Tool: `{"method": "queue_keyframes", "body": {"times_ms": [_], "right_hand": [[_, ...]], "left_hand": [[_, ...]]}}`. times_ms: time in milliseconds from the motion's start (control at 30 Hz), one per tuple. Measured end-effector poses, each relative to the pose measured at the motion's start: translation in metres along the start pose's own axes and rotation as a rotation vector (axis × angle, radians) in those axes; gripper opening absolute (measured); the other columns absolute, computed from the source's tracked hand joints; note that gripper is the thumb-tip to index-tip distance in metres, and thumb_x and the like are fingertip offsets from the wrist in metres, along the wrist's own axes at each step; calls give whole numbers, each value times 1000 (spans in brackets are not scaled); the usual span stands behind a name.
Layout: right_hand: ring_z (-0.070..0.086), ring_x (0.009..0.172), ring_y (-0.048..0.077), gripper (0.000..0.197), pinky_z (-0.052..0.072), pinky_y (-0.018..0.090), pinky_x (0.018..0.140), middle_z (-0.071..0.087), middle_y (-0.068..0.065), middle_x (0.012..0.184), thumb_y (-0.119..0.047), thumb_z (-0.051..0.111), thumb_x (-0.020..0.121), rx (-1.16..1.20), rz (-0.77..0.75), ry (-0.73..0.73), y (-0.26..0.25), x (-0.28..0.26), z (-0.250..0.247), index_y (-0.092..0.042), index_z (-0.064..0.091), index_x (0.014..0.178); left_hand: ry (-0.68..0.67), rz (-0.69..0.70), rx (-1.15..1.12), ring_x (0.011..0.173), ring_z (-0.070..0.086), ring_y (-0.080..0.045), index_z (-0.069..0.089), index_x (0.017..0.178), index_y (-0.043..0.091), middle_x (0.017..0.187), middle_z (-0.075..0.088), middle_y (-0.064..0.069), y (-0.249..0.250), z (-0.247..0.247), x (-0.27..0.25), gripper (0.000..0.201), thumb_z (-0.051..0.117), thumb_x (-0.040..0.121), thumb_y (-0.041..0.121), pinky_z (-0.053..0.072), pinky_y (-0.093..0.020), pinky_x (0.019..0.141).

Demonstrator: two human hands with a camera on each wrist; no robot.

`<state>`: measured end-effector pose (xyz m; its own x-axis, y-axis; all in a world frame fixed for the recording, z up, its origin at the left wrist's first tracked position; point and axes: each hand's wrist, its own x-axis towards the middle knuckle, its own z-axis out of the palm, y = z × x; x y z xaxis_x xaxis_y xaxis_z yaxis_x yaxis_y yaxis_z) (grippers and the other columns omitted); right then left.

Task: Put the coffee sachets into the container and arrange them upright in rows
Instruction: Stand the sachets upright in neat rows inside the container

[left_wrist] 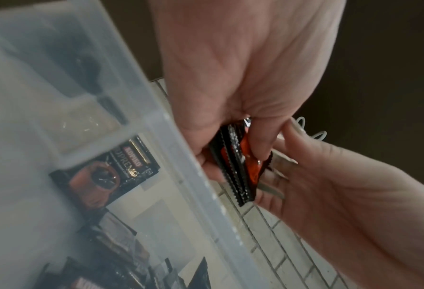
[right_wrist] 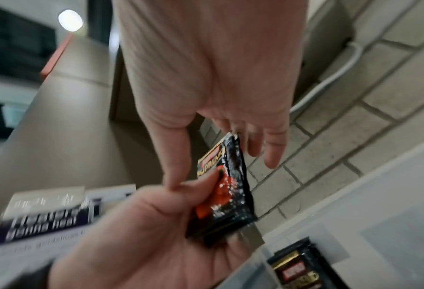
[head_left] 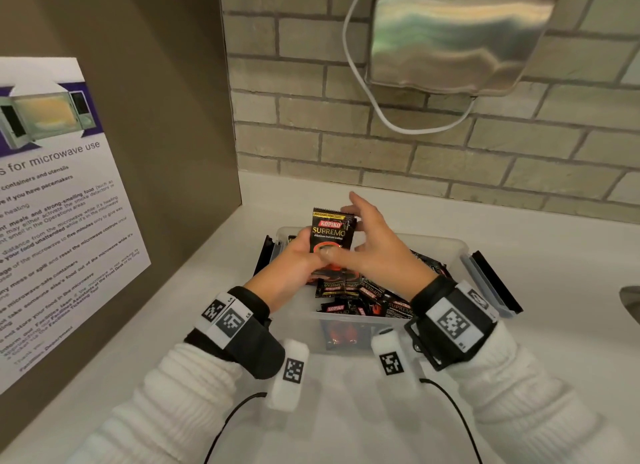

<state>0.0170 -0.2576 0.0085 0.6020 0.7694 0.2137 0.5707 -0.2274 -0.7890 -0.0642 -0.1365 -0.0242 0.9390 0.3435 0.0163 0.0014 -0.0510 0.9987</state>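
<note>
Over the clear plastic container point(head_left: 453, 248) my left hand point(head_left: 294, 266) grips a small stack of black Kopiko coffee sachets point(head_left: 331, 235), upright with the label toward me. My right hand point(head_left: 377, 252) lies against the stack, its thumb at the front and its straight fingers spread behind. In the left wrist view the left hand point(left_wrist: 230, 68) holds the sachet stack point(left_wrist: 235, 166) edge-on, with the right hand point(left_wrist: 342, 195) flat behind it. The right wrist view shows the stack point(right_wrist: 228, 185). Several loose sachets point(head_left: 367, 297) lie jumbled in the container point(left_wrist: 169, 136).
The container stands on a white counter point(head_left: 346, 411) against a brick wall. A brown panel with a microwave notice point(head_left: 52, 221) rises at the left. A steel dispenser point(head_left: 450, 37) with a white cable point(head_left: 363, 82) hangs above. A sink edge point(head_left: 630, 300) shows at the right.
</note>
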Motion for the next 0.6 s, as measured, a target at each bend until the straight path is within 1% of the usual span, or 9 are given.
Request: {"method": "queue_keyframes", "body": {"times_ms": [67, 100, 167, 233, 300, 400, 467, 533, 600], "right_hand": [[47, 114, 12, 75, 46, 30, 91, 41, -7, 126, -23, 64, 86, 221, 172, 25, 1, 4, -4, -17, 19, 147], [52, 105, 13, 65, 49, 30, 82, 47, -4, 121, -21, 61, 88, 297, 252, 7, 4, 5, -6, -14, 28, 144], [52, 85, 13, 37, 45, 25, 63, 58, 2, 103, -17, 58, 90, 353, 329, -66, 7, 6, -7, -10, 51, 126], [49, 73, 12, 21, 37, 22, 55, 60, 4, 90, -12, 57, 90, 341, 325, -109, 6, 5, -5, -9, 61, 111], [52, 68, 11, 24, 39, 20, 54, 62, 5, 86, -8, 57, 90, 327, 327, -78, 5, 7, -1, -7, 61, 114], [54, 59, 12, 27, 46, 20, 53, 61, 9, 79, -3, 57, 89, 338, 394, -37, 3, 11, 5, 1, 57, 116], [55, 59, 13, 27, 49, 21, 53, 62, 15, 85, -2, 58, 89, 378, 453, -42, 4, 13, 8, 5, 55, 114], [55, 59, 14, 21, 51, 20, 52, 62, 17, 88, -2, 57, 89, 427, 493, -35, 3, 14, 7, 5, 55, 109], [55, 57, 13, 12, 52, 18, 51, 62, 14, 82, -2, 57, 89, 456, 520, 6, -1, 18, 2, 0, 55, 100]], "left_hand": [[-2, 10, 19, 113, 59, -22, 42, 128, 19, 121, 60, -6, -1, -2, 0, 37, 52, 94, 12, 45, -42, 101], [-2, 15, 30, 114, 58, -22, 41, 127, 21, 122, 59, -5, -1, -2, 0, 35, 51, 94, 13, 44, -42, 102], [-2, 21, 57, 116, 56, -21, 36, 128, 19, 124, 56, -7, 1, -1, 0, 36, 49, 95, 11, 44, -38, 102], [-4, 46, 101, 114, 54, -17, 27, 135, 14, 122, 52, -4, 1, 0, -2, 44, 48, 96, 10, 46, -29, 96], [17, 71, 148, 107, 51, -8, 21, 137, 12, 112, 48, 5, 0, 1, -2, 50, 48, 95, 9, 46, -21, 89], [18, 100, 227, 105, 48, -6, 16, 139, 10, 108, 44, 9, -3, -2, -2, 58, 51, 93, 7, 45, -20, 91], [-17, 116, 257, 104, 49, 0, 17, 139, 11, 113, 45, 8, -3, -8, -3, 64, 58, 90, 9, 46, -16, 89], [-26, 111, 316, 110, 47, 1, 21, 140, 14, 122, 44, 9, -3, -21, -3, 74, 68, 84, 20, 43, -12, 91], [23, 100, 449, 125, 38, -9, 28, 141, 18, 136, 39, 2, -2, -36, -3, 76, 68, 80, 37, 35, -21, 102]]}}
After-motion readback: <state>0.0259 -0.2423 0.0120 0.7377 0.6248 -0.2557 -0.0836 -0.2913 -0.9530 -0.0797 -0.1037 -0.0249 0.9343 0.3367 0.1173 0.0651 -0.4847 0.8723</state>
